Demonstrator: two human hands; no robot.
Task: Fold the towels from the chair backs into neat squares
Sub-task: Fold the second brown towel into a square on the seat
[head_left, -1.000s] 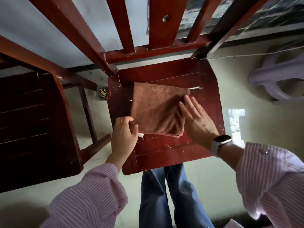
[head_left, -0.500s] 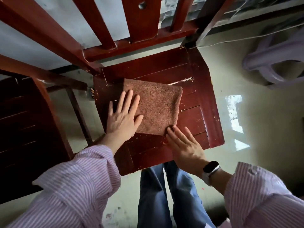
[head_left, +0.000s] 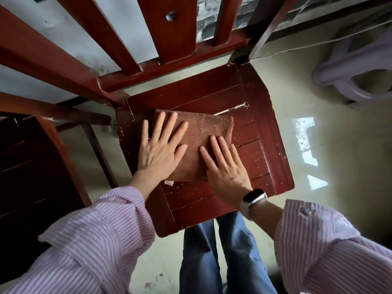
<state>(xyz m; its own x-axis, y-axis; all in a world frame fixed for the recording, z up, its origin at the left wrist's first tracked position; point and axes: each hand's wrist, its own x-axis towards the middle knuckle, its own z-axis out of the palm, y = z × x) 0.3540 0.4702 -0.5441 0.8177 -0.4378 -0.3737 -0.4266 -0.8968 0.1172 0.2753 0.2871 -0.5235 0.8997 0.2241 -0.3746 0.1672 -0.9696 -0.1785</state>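
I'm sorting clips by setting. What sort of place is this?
Probably a room in a home or a plain dining area. Two red wooden chairs stand on a glossy tiled floor, a pale plastic chair sits nearby, and both hands press a brown towel flat on the seat.

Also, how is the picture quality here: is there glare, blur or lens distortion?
Head view: strong glare on the glossy floor, a bright window reflection to the right of the chair seat; wide-angle bending makes the chair back slats fan outward; both hands, left and right, and the brown towel are sharp; the left chair is deep in shadow.
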